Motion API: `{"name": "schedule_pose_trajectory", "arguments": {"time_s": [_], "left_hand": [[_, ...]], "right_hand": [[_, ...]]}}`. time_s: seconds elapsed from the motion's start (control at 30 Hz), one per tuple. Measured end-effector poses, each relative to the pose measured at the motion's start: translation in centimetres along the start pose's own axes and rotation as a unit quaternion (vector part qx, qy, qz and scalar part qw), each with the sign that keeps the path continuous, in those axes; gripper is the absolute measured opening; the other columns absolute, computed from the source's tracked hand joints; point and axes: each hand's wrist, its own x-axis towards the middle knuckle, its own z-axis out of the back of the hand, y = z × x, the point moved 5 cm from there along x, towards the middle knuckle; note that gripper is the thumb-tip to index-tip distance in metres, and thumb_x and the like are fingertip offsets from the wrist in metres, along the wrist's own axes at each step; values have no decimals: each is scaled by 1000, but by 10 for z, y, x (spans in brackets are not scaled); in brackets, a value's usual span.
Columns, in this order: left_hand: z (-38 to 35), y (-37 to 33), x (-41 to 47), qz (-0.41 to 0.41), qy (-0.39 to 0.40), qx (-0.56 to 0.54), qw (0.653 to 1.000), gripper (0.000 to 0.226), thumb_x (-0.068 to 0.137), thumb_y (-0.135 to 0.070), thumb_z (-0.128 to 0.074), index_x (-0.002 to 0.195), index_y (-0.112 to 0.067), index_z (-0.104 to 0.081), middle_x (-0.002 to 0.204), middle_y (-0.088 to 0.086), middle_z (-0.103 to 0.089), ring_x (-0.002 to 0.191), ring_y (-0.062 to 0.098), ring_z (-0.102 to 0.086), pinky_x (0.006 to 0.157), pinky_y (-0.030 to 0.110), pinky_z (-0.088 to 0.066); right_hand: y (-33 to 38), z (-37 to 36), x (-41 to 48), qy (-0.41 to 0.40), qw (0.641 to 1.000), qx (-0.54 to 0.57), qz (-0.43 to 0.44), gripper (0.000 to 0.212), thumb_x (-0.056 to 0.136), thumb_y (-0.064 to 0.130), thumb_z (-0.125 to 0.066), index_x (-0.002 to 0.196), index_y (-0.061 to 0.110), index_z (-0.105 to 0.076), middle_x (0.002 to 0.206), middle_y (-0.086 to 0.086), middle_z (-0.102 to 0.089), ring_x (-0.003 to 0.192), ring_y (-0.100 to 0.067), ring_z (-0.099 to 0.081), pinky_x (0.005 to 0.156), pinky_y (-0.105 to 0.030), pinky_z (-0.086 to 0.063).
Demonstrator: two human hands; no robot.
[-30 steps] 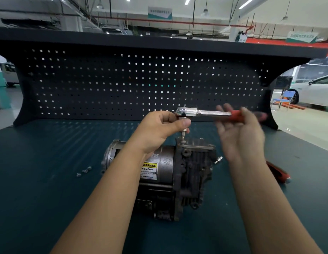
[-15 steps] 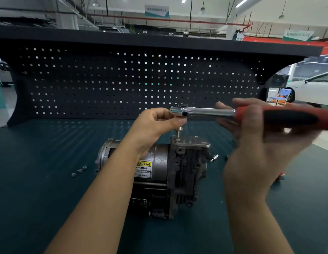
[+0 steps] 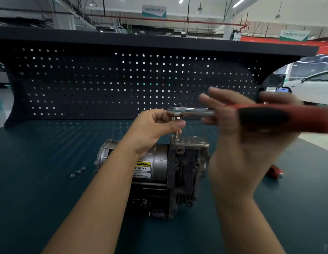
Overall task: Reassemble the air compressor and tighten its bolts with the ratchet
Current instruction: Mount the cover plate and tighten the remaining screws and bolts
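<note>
Two bare hands work a chrome ratchet with a red and black handle (image 3: 192, 111) over a grey metal air compressor (image 3: 159, 173) lying mid-bench on a dark teal workbench (image 3: 40, 198).

The left hand (image 3: 155, 129) is curled, pinching the thin driver shaft under the ratchet head and holding it upright on a small silver bolt (image 3: 176, 138) at the left corner of the flat metal cover plate (image 3: 190, 142) on top of the compressor. The right hand (image 3: 238, 136), blurred, grasps the handle between thumb and fingers, level and out to the right. Done well, the shaft would sit square on the bolt while the handle sweeps short level arcs; tilting could slip it off. Loose silver bolts (image 3: 78, 172) lie toward the bench's left edge.
</note>
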Motion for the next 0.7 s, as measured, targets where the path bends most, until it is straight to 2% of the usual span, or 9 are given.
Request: {"name": "schedule_pose_trajectory", "arguments": {"time_s": [0.13,0.2,0.27,0.33,0.4,0.43,0.53,0.6,0.7], "left_hand": [[0,1,0,10,27,-3,1000,19,69,-27,-67,75,-9,-63,65,-4,-70,69,3,-66,70,7,-46],[-2,0,0,10,34,-8,999,20,71,-27,-64,77,-9,-62,65,-5,-70,70,2,-66,71,6,-45],[-2,0,-1,9,39,-9,999,22,72,-27,-63,80,-7,-63,67,-5,-70,73,2,-66,74,8,-46],[-2,0,0,8,42,-1,999,23,72,-28,-62,82,-7,-63,68,-5,-71,74,2,-66,78,9,-46],[-2,0,-1,12,41,5,999,23,72,-29,-62,82,-8,-64,68,-5,-71,75,1,-66,77,8,-46],[-2,0,-1,13,40,6,999,22,73,-29,-62,82,-9,-64,68,-5,-71,75,1,-66,75,6,-45],[-2,0,-1,8,33,25,999,13,82,-23,-62,81,-12,-67,72,-6,-72,78,-1,-66,73,3,-43],[-2,-1,-1,9,21,27,999,14,77,-29,-66,79,-15,-68,72,-7,-72,78,-1,-66,74,4,-44],[-1,0,-1,6,0,19,1000,7,73,-24,-70,70,-18,-69,65,-10,-69,66,-1,-64,66,9,-48]], "right_hand": [[-48,40,18,-164,957,105,-217,23,99,19,-48,116,17,-34,99,-5,-70,88,-30,-72,63,-25,-52],[-83,48,20,-214,895,166,-354,22,101,19,-46,121,14,-39,100,-5,-70,87,-24,-73,59,-23,-50],[-108,46,13,-239,820,209,-475,8,101,17,-43,107,13,-47,98,-7,-67,75,-19,-73,56,-20,-45],[-121,42,4,-250,775,245,-526,12,101,14,-41,91,13,-48,92,-7,-61,63,-17,-70,55,-19,-41],[-121,44,-1,-265,790,243,-497,9,101,15,-43,94,12,-48,88,-5,-59,63,-16,-69,53,-19,-43],[-112,45,0,-268,816,238,-454,5,101,15,-44,101,11,-47,86,-3,-60,65,-16,-70,53,-20,-45],[-67,44,9,-242,917,164,-271,31,97,14,-52,121,11,-33,82,-3,-64,73,-21,-70,56,-23,-49],[-26,27,12,-167,977,56,-123,37,90,13,-59,113,16,-30,86,-10,-61,74,-31,-68,60,-29,-51],[13,-8,0,2,997,-58,43,36,83,5,-65,108,7,-39,92,-10,-61,77,-30,-66,70,-31,-51]]}}
